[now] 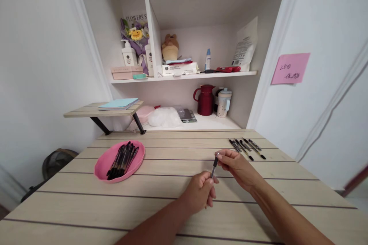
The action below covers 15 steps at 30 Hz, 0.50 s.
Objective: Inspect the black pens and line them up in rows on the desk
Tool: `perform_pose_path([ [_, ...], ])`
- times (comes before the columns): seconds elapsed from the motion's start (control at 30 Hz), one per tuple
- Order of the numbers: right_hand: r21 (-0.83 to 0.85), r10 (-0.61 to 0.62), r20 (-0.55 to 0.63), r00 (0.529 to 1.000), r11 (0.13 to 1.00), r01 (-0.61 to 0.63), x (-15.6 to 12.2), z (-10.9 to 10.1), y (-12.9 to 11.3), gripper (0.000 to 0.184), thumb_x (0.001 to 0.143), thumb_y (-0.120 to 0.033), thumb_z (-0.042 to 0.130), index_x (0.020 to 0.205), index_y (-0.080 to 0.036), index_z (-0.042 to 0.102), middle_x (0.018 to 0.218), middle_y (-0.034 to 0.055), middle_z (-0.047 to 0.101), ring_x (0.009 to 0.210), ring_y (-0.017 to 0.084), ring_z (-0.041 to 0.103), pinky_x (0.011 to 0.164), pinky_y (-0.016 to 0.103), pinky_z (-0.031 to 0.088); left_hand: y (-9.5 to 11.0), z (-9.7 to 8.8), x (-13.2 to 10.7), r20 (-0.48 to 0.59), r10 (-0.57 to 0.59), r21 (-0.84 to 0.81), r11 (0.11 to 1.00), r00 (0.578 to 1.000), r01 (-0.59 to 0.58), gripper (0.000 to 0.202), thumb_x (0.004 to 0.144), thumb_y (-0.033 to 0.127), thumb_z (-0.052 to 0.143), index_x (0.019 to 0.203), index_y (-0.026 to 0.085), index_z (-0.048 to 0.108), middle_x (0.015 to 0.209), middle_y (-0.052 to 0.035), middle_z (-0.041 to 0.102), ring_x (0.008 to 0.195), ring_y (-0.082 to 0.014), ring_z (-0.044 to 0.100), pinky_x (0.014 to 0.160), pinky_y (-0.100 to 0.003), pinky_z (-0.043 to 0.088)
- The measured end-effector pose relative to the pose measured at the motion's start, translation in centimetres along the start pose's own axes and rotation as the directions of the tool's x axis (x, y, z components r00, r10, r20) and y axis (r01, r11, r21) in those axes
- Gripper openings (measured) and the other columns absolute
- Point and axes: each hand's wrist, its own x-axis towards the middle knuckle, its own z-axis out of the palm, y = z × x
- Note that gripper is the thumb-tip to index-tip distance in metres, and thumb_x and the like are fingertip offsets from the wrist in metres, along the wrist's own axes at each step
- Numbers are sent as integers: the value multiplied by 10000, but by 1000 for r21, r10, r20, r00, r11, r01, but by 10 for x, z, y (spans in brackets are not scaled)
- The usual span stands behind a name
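A pen (214,165) with a dark grip is held tilted between my two hands, above the middle of the table. My left hand (200,189) is closed around its lower part, which is mostly hidden in the fingers. The thumb and fingertips of my right hand (234,164) pinch its upper end. Off to the left, a pink scalloped plate (99,166) holds a pile of black pens (123,159). Beyond my right hand, several more dark pens (246,148) lie in a loose row on the tabletop.
The slatted wooden table (161,149) meets white shelves. A small raised stand (83,111) with blue paper (119,103) is at the back left. A red jug (205,100), a lidded cup (224,102) and a white plastic bag (165,117) stand behind. A pink note (291,68) is on the right wall.
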Motion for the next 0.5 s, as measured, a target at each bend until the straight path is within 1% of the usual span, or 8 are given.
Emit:
perform_pose_path([
  [0.07, -36, -7, 8, 1000, 999, 8, 0, -1, 0, 253, 619, -406, 695, 691, -179, 609, 603, 1, 569, 533, 93, 431, 498, 238, 287, -1, 0, 0, 0, 5, -4, 1000, 1000, -5, 289, 811, 394, 380, 917, 152, 497, 554, 54, 489, 335, -35, 408, 314, -141, 256],
  [0.17, 24, 0, 60, 998, 1000, -1, -1, -2, 0, 308, 654, -447, 651, 824, -191, 634, 783, 37, 625, 607, 115, 492, 518, 248, 315, -1, -1, 0, 1, 11, -4, 1000, 1000, -11, 304, 810, 409, 386, 922, 151, 501, 549, 54, 490, 334, -36, 407, 316, -142, 253],
  [0.2, 37, -1, 59, 998, 999, -1, -1, -2, 0, 315, 648, -443, 658, 836, -190, 636, 777, 35, 625, 600, 112, 490, 514, 247, 313, 0, -1, 0, 4, 12, -1, 1000, 1000, -12, 306, 810, 412, 387, 923, 151, 502, 548, 53, 491, 334, -36, 407, 316, -142, 253],
  [0.3, -39, -19, 25, 1000, 999, 20, -1, -3, 1, 269, 604, -411, 704, 700, -177, 612, 581, -4, 570, 509, 88, 426, 482, 236, 280, 1, -1, -1, 14, 17, 4, 1000, 1000, -17, 306, 807, 413, 389, 918, 151, 502, 553, 53, 494, 333, -33, 409, 315, -138, 257],
  [0.33, -54, -17, 27, 999, 998, 19, -1, -3, 1, 273, 610, -420, 698, 698, -179, 606, 589, -3, 576, 511, 88, 431, 481, 234, 281, 1, -1, -1, 17, 20, 4, 1000, 1000, -20, 306, 806, 414, 391, 917, 151, 500, 555, 53, 494, 333, -31, 409, 316, -136, 259],
  [0.43, 4, 7, 76, 997, 1000, -7, -1, -3, 0, 326, 639, -444, 665, 832, -186, 621, 790, 36, 629, 572, 102, 481, 494, 236, 305, 1, -2, -1, 24, 15, 5, 1000, 1000, -15, 307, 806, 415, 389, 919, 151, 498, 556, 55, 494, 337, -29, 414, 320, -131, 261],
  [0.47, 26, 9, 82, 997, 1000, -11, -1, -3, 0, 328, 639, -436, 668, 847, -186, 621, 792, 35, 625, 568, 99, 475, 494, 236, 303, 0, -2, -1, 28, 6, 11, 1000, 1000, -7, 305, 807, 411, 386, 921, 151, 498, 558, 54, 495, 339, -29, 417, 321, -131, 262],
  [0.5, 29, 4, 75, 997, 1000, -6, -2, -3, 0, 307, 634, -422, 676, 818, -183, 619, 732, 22, 612, 542, 91, 451, 487, 234, 293, 0, -2, 0, 31, -3, 17, 1000, 1000, 2, 301, 809, 405, 382, 922, 151, 499, 560, 53, 495, 341, -30, 418, 320, -131, 262],
])
